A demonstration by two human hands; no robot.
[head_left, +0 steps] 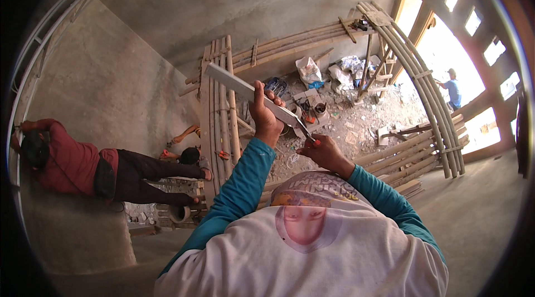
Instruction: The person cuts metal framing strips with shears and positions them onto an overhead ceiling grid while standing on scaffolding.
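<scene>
A long pale grey metal channel (231,81) slants across in front of my chest, its far end up to the left. My left hand (266,117) is wrapped round its middle, thumb raised along one side. At the near end, my right hand (327,155) is closed on a cutting tool (302,128) that looks like tin snips, with a bit of red at the handle. Its dark metal head meets the end of the channel. Whether the blades are closed on the metal is too small to tell.
Bamboo scaffold poles (440,113) run along the right, back and left. A person in a dark red shirt (72,163) stands on left planks; another's arm (186,134) shows below. Sacks (308,71), a bucket (320,110) and rubble (356,130) lie beneath. Someone in blue (453,92) is outside.
</scene>
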